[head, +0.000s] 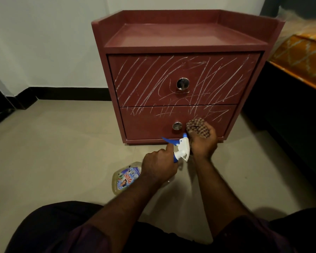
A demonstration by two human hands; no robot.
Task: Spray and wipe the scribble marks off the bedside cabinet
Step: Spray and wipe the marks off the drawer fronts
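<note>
Head view: the spray bottle (125, 178) carries a bright blue picture label, but its writing is too small to read. The left hand (158, 167) grips the bottle's neck, forefinger lying by the blue trigger, and the white spray head points at the far side, just beside the right hand (203, 143). The right hand clutches a bunched checked cloth (196, 126) in front of the lower drawer (148, 123), right of its metal knob (177, 126); whether the cloth touches the drawer cannot be told.

The bedside cabinet (186, 39) stands against the far wall (44, 42), with white scribble marks (171, 77) across both drawer fronts. Bare floor (53, 143) lies open to its left; a dark bed frame (290, 110) stands close on its right.
</note>
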